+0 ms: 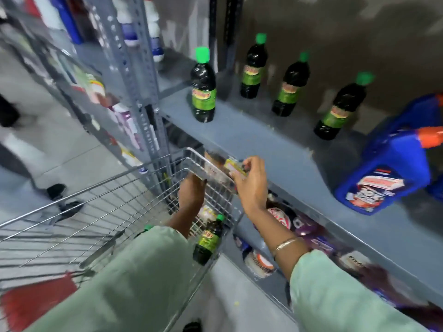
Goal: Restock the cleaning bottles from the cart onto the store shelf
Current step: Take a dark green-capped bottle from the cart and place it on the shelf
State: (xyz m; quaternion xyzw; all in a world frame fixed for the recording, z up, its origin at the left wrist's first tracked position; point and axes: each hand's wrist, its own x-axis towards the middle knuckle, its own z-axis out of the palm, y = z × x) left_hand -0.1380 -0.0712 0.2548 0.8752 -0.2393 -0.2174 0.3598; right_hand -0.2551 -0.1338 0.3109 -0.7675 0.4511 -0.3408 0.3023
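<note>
In the cart (115, 212), the left hand (191, 191) reaches down, its grip hidden. 1 dark bottle (208, 238) lies there. The right hand (251, 185) clasps something blurred at the cart's rim. 4 bottles (203, 87) stand spaced on the shelf (275, 149); a hasty placement could topple them.

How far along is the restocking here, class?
Done: four green-capped bottles stand on the shelf. In hand: the right hand grips a bottle at the cart rim; the left hand reaches in. Left: one bottle in the cart.
</note>
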